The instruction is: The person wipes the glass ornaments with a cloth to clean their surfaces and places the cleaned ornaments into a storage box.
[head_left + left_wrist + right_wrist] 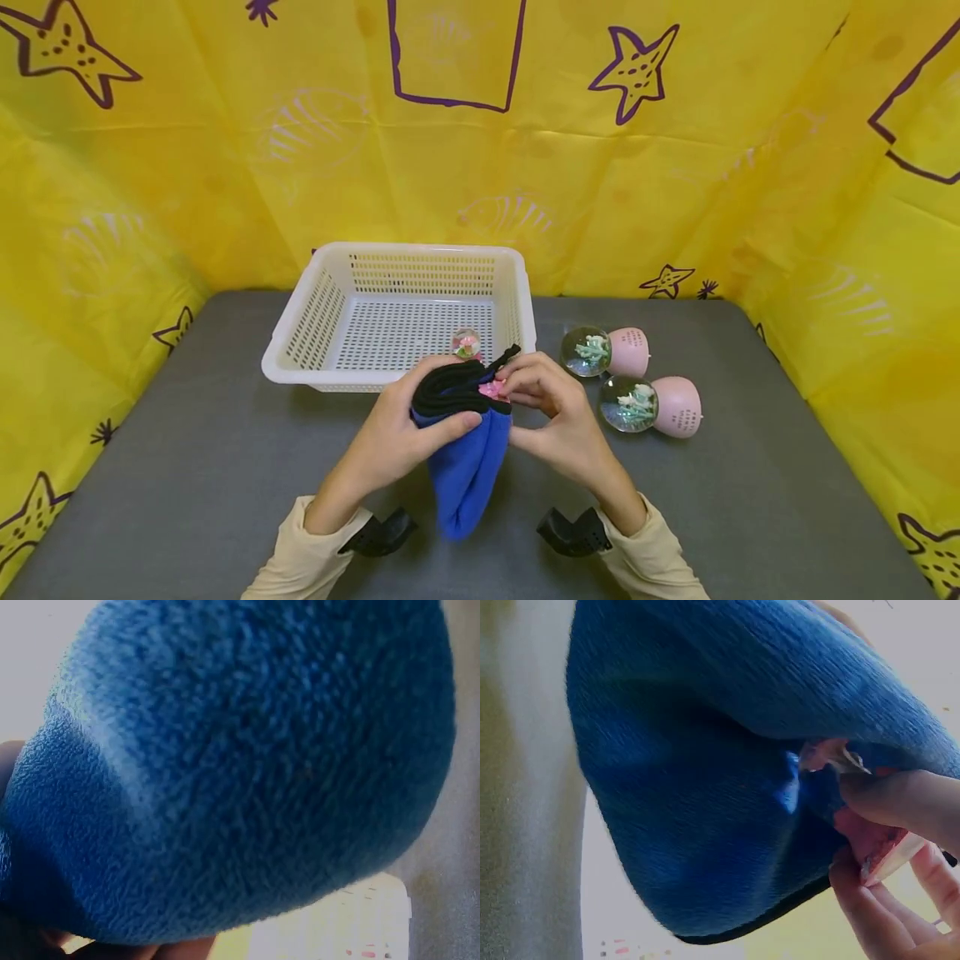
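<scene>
- The blue cloth (pixel 465 479), fuzzy and folded, is held up in front of the near side of the basket, its lower end hanging toward the person.
- A black edging (pixel 448 393) runs in folded layers along its top, and a thin black end sticks up at the right.
- The left hand (pixel 408 429) grips the cloth from the left, thumb bent over its front near the edging.
- The right hand (pixel 558 412) pinches a small pink piece (pixel 492 389) between thumb and fingers, against the right side of the cloth; what the piece is, I cannot tell.
- Just beyond the cloth shows a small clear globe (pixel 466 342) with pink and green inside; whether it lies in the basket, I cannot tell.
- The white basket (pixel 397 321), with slotted walls, stands upright behind the hands.
- To the right, two larger globes (pixel 606 352) (pixel 651 406) with pink bases lie on their sides, close together, glass ends to the left.
- Beige sleeves (pixel 296 554) and black wrist mounts (pixel 378 533) show below the hands.
- Everything is over or on a grey desk (pixel 187 467), with a yellow patterned sheet (pixel 427 183) around it.
</scene>
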The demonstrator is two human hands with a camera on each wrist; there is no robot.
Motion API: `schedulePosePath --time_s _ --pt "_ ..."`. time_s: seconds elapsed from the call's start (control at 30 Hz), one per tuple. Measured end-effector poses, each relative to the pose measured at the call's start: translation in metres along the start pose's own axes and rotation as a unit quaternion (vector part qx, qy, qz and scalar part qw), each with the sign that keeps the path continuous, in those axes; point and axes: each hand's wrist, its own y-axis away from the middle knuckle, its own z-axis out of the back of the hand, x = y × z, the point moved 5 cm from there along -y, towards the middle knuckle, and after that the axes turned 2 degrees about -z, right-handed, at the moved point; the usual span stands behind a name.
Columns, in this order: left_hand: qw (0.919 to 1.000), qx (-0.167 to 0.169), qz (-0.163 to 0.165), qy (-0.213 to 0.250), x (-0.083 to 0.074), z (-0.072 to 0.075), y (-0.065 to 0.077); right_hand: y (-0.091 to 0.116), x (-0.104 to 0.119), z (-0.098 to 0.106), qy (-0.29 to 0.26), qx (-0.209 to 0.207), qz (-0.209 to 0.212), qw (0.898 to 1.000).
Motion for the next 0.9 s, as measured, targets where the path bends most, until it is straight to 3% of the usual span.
schedulePosePath --time_s 0.17,0.3,0.37,0.47,0.53,0.63,0.77,0.9 --pt "0.9952 -0.060 -0.066 -0.040 -0.005 0.003 0.000 0.001 -0.007 -0.001 0.019 0.002 -0.045 0.999" --pt "0.9933 -0.080 -0.079 -0.027 -0.005 0.005 0.001 0.001 -0.008 0.000 0.018 0.000 -0.032 0.999" --pt "0.9966 -0.061 -0.055 -0.002 -0.003 0.004 0.000 0.001 -0.006 0.000 0.017 -0.003 -0.017 1.000" --pt "0.9993 -0.004 0.006 0.038 0.002 0.001 0.000 0.000 -0.003 0.000 0.017 -0.003 -0.002 1.000" --pt "0.9981 0.031 0.037 0.039 0.005 -0.002 0.000 -0.001 -0.001 0.000 0.024 -0.002 0.002 1.000" --pt "0.9987 0.041 0.031 -0.004 0.003 -0.004 0.001 -0.001 -0.002 -0.001 0.030 -0.002 0.002 1.000" --pt "0.9968 -0.025 -0.026 -0.071 -0.003 0.000 0.001 0.000 -0.005 -0.003 0.022 0.004 -0.028 0.999" --pt "0.9890 -0.089 -0.075 -0.092 -0.007 0.004 0.002 0.001 -0.009 -0.003 0.015 0.009 -0.069 0.997"
